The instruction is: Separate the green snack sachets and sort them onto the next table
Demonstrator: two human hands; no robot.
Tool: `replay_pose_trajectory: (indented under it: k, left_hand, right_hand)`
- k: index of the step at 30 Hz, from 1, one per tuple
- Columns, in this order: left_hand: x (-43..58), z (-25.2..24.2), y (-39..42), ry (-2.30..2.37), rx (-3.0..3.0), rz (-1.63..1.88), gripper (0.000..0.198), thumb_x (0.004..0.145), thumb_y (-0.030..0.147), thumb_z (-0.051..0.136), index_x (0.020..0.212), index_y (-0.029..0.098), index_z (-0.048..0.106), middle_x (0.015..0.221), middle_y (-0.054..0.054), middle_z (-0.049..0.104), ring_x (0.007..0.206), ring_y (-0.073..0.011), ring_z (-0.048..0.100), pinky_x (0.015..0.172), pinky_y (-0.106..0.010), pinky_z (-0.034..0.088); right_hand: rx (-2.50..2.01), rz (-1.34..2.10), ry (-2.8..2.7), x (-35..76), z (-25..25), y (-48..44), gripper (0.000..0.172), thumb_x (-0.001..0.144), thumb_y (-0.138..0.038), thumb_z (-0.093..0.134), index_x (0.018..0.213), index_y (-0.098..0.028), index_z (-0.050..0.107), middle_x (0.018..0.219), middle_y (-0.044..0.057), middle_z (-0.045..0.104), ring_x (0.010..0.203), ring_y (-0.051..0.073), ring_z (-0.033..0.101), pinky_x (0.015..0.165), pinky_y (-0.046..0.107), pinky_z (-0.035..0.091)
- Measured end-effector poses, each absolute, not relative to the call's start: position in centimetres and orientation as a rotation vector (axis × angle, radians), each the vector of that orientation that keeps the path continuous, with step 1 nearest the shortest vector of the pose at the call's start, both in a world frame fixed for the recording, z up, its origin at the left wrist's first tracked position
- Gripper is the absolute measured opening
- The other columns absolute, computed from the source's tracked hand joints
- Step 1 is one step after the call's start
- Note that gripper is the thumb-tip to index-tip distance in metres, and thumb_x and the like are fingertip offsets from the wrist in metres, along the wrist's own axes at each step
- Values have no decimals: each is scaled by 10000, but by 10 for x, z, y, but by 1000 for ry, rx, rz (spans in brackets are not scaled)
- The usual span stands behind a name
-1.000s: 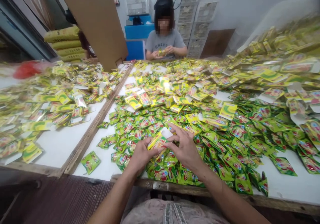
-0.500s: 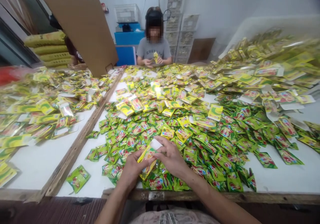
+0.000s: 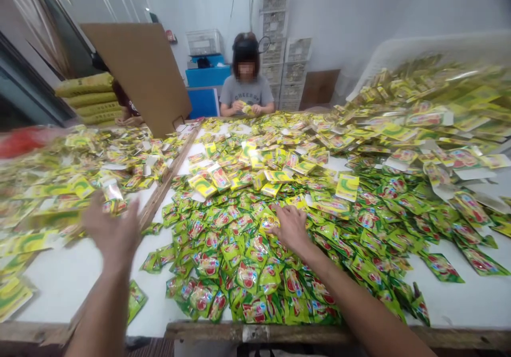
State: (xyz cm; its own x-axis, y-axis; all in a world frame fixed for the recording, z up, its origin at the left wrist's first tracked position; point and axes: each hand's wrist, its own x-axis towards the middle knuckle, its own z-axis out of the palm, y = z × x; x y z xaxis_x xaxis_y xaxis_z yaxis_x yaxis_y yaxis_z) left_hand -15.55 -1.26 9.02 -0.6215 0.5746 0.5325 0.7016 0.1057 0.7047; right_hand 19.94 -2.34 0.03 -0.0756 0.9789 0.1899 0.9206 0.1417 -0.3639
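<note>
Hovering near yellow boxes point(image 3: 81, 187), left hand point(image 3: 112, 234) splayed (badly blurred), right hand point(image 3: 292, 226) at green packets point(image 3: 246, 276), its grip unclear

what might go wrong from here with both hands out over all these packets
The right hand is among tightly overlapping green packets, so its grip might pick up more than one or drag neighbours along.

The left forearm crosses partly over a lone green packet; a low sweep could knock it.

Some packets lie close to the wooden front edge, so a nudge might push one off.
</note>
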Motion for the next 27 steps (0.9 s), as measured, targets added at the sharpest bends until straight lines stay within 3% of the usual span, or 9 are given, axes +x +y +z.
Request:
replay_pose_trajectory:
  k: [2,4,9,13,16,19,21,24,27]
  left_hand:
    - [-104,80,-13,-2363,-1690,-1428,413,712,398,593,1052,163,584,1033,-69,634,945,-257,587,844,-401,457]
    - [-47,66,-11,-2401,-2085,-1255,262,781,348,513,922,161,631,885,-59,663,807,-208,609,744,-335,473]
    - [51,30,9,-2208,-2515,-609,242,765,368,566,817,141,629,865,-123,639,867,-258,567,749,-348,425]
    - [73,14,18,-2127,-2573,-480,232,692,311,664,831,139,593,886,-115,616,914,-260,539,751,-321,402]
    - [70,13,13,-2220,-2557,-747,218,743,293,605,916,163,571,721,-24,586,686,-181,541,623,-268,383]
    - [65,16,-2,-2417,-2525,-1391,392,734,351,607,1085,191,539,556,57,478,490,-121,447,516,-228,334]
    - [65,17,-13,-2534,-2586,-1855,448,704,383,632,1096,184,547,557,57,470,488,-105,443,499,-211,338]
    - [65,15,-25,-2649,-2564,-2448,282,703,399,637,847,159,607,623,27,497,568,-98,470,534,-202,374]
    - [63,13,-30,-2615,-2451,-2520,292,655,396,696,606,159,532,521,69,377,493,-61,364,502,-181,319]
  right_hand:
    - [-1778,218,-2020,201,-8,-22,253,736,-253,646,980,-192,609,882,85,647,938,275,505,820,422,322]
    - [-1695,243,-1936,204,-11,-21,132,776,-265,588,885,-195,612,863,75,640,914,258,516,806,396,333]
    - [-1511,297,-1600,218,-5,-18,211,811,-374,496,853,-175,554,840,71,587,747,204,532,652,304,390]
    - [-1493,508,-1377,224,-4,-22,284,771,-417,555,936,-189,518,682,-9,534,564,149,483,528,256,360]
    - [-1402,737,-1213,222,-6,-25,332,720,-422,622,929,-200,491,567,-65,435,510,125,449,498,234,358]
    - [-1244,933,-1063,217,-6,-25,388,670,-408,672,924,-209,456,602,-61,466,582,137,514,552,244,422]
    - [-1170,1061,-1015,213,-4,-26,428,651,-401,685,944,-213,437,640,-49,518,628,150,558,594,263,456]
    - [-1180,1138,-1083,208,-1,-29,415,665,-386,668,961,-211,435,692,-28,572,660,161,584,620,281,474]
    - [-1258,1078,-1205,204,0,-35,389,694,-355,638,1004,-208,455,697,-23,587,637,164,583,610,291,474]
